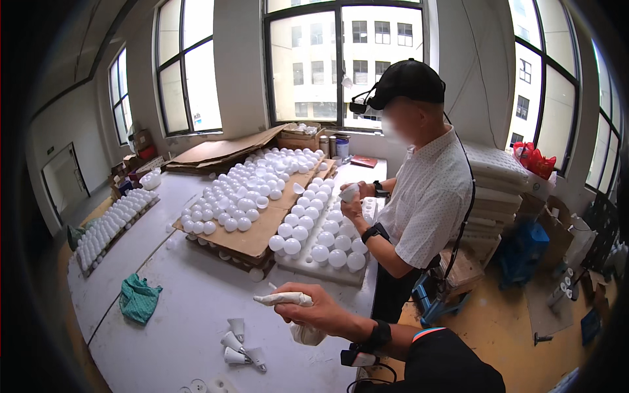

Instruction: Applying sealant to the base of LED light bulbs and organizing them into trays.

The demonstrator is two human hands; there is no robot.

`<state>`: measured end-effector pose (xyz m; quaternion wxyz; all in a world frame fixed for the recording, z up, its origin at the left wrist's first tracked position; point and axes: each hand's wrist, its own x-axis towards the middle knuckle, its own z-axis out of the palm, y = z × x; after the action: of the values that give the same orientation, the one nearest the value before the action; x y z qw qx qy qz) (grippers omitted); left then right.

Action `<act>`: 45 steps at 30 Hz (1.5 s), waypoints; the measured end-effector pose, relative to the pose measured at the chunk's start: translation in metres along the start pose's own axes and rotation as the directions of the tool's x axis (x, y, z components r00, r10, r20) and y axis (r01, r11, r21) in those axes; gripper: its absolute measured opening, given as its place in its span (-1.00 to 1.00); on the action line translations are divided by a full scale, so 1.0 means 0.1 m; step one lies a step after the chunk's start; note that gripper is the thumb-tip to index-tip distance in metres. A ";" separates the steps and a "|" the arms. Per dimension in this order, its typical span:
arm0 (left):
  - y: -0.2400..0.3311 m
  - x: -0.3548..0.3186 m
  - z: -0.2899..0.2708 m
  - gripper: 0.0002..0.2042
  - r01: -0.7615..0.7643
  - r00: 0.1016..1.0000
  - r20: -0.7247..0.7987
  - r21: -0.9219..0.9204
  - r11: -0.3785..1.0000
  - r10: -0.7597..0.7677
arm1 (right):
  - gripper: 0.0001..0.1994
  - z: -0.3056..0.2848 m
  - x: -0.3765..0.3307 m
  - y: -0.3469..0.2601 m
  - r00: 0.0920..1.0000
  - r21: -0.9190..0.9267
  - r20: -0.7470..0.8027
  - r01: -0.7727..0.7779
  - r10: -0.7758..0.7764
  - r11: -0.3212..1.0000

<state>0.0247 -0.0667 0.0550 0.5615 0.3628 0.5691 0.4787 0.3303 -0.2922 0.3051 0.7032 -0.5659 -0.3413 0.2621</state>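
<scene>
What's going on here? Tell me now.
The wearer's right hand grips a whitish, cloth-like thing above the table; the left hand is out of view. Nearby, a co-worker holds a whitish piece in both hands. White globes rest on cardboard and a pale tray. Four cone-shaped pieces and a green cloth lie on the table.

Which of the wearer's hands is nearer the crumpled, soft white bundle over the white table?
Right. The right hand grips the soft white bundle, touching it directly. The left hand is out of view, so where it sits cannot be told.
</scene>
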 end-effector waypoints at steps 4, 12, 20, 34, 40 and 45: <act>-0.43 0.38 -0.14 -0.59 -0.328 0.944 0.088 0.137 0.935 0.319 | -0.76 0.18 -0.25 0.35 0.971 0.065 0.191 -0.157 0.142 0.985; -1.34 1.72 -0.30 -0.58 -0.565 0.819 0.268 0.228 0.792 0.507 | -0.70 0.43 -0.40 0.50 0.956 -0.201 0.289 0.014 0.046 0.980; 0.22 -0.18 -0.22 -0.53 0.413 0.699 0.697 -0.209 0.887 -0.160 | -0.70 0.45 -0.48 0.44 0.927 -0.326 0.375 0.113 0.018 0.939; 1.10 -1.57 0.32 -0.44 0.670 0.236 0.880 0.159 0.725 -0.412 | -0.54 0.46 -0.36 0.56 0.749 -0.396 0.583 0.601 -0.315 0.694; 1.08 -1.62 0.33 -0.49 0.722 0.287 0.845 0.118 0.682 -0.451 | -0.49 0.44 -0.37 0.56 0.687 -0.406 0.632 0.687 -0.358 0.602; 1.12 -1.63 0.35 -0.53 0.744 0.300 0.830 0.106 0.660 -0.471 | -0.49 0.46 -0.38 0.58 0.674 -0.413 0.647 0.704 -0.357 0.578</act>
<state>0.0625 -0.1853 0.2124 0.9396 0.1995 0.2642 0.0864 0.2717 -0.2798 0.2478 0.4013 -0.5446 -0.7357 0.0337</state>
